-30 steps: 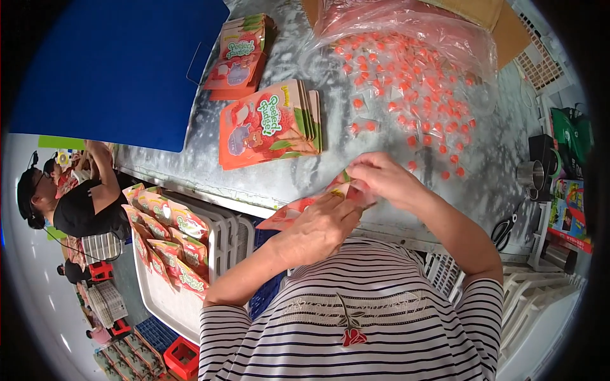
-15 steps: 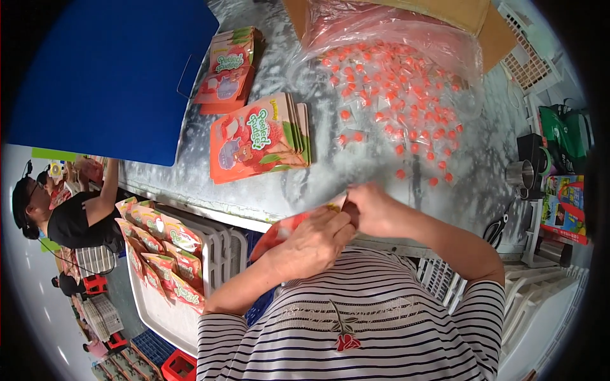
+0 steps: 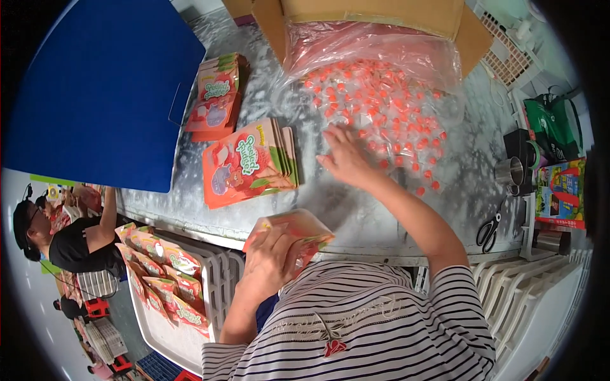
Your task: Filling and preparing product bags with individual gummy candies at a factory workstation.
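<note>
At the table's near edge my left hand (image 3: 268, 257) is closed around a red and pink candy pouch (image 3: 305, 230), its mouth spread toward the right. My right hand (image 3: 346, 155) reaches over the tabletop with fingers apart and nothing in them. It is beside a spread of small red candies in clear wrappers (image 3: 397, 105), which spill from a plastic-lined cardboard box (image 3: 375, 14). Left of that hand lies a stack of flat pouches (image 3: 244, 166). A second pouch stack (image 3: 216, 98) lies behind it.
A blue panel (image 3: 95, 95) covers the far left. Below it, filled pouches (image 3: 166, 270) stand in a white tray (image 3: 155, 340). Black scissors (image 3: 489, 232), a metal cup (image 3: 508, 171) and a green bag (image 3: 553, 127) are on the right. A co-worker (image 3: 73, 232) is at the left.
My right hand has left the pouch and moved forward toward the candies, its fingers opening. My left hand has shifted left with the pouch, whose mouth now gapes.
</note>
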{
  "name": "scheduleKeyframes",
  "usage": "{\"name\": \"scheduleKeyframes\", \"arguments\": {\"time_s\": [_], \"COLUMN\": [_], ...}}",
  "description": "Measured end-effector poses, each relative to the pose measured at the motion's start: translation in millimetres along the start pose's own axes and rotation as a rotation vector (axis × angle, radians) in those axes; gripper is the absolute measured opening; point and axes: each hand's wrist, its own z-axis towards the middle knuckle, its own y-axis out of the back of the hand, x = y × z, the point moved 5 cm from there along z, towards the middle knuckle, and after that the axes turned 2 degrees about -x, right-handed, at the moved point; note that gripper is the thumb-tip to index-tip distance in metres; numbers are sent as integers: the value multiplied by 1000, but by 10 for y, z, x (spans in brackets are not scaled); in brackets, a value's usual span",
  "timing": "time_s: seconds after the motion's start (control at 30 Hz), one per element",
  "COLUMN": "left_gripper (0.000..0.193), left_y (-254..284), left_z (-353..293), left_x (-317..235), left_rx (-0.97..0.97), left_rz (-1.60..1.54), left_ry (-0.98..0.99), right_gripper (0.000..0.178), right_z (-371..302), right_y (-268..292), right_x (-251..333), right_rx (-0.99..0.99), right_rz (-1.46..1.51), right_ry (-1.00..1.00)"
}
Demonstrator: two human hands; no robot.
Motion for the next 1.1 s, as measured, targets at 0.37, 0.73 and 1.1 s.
{"name": "scheduleKeyframes", "arguments": {"time_s": [0.37,0.73,1.1], "left_gripper": [14,14,17], "left_y": [-94,-171,-142], "left_z": [-65,-134,-137], "left_x": [87,90,102], "left_rx": [-1,-38,-60], "left_rz": [-27,-62,-78], "left_ry": [66,51,31], "right_gripper": [56,55,60], "right_z": [-942,-824,-1048], "right_y": [34,94,562], "right_x": [211,-12,-597], "right_rx": [187,82,-76], "right_rz": [84,-53,248], "right_ry": [47,-118,-184]}}
